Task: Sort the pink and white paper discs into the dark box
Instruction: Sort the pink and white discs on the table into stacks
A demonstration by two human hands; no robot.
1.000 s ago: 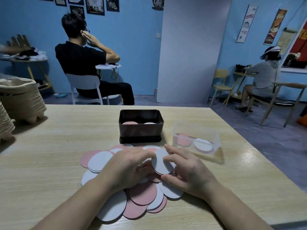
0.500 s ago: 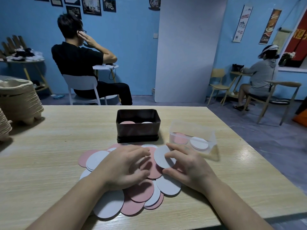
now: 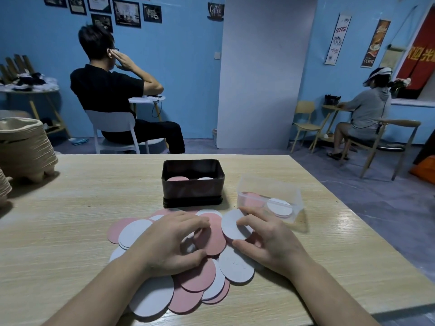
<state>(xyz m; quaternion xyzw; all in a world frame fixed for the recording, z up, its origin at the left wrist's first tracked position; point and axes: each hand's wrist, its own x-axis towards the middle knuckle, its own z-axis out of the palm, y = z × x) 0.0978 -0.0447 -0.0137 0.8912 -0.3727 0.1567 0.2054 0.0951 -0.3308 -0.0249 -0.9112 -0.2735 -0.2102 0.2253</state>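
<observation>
Several pink and white paper discs (image 3: 195,276) lie overlapped on the wooden table in front of me. My left hand (image 3: 169,243) pinches a pink disc (image 3: 210,234) between curled fingers and thumb. My right hand (image 3: 270,241) holds a white disc (image 3: 233,225) between fingertips and thumb, tilted up off the pile. The dark box (image 3: 193,184) stands just behind the pile, open, with a pink disc on its left side and a white one on its right.
A clear plastic box (image 3: 270,187) with pink and white discs sits right of the dark box. Stacked pulp trays (image 3: 21,149) stand at the table's far left. The table edge (image 3: 353,231) runs along the right. Two people sit at tables behind.
My right hand has drawn the white disc a little right and up, apart from my left hand. My left hand now pinches the pink disc that lay under it.
</observation>
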